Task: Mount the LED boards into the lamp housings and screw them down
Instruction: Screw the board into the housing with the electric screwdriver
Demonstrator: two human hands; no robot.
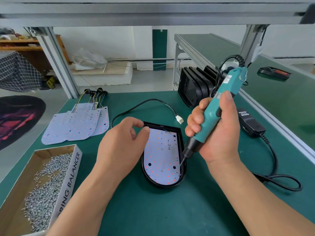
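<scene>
right hand (219, 133) grips the teal screwdriver (211, 114), bit on the led board (162, 155)'s right edge inside the lamp housing (163, 185), at the table (170, 210)'s middle. left hand (119, 147) curls over the housing's far-left corner; whether it pinches anything, i cannot tell.

The single wide-angle head-worn view looks forward and down, from close above the black oval plastic lamp housing (163, 185).

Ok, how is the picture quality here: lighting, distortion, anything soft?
Head view: soft, even light, faint shadows beside the lamp housing on the green mat; no glare on the LED board; wide-angle stretch splays the frame posts; screwdriver and board sharp.
</scene>
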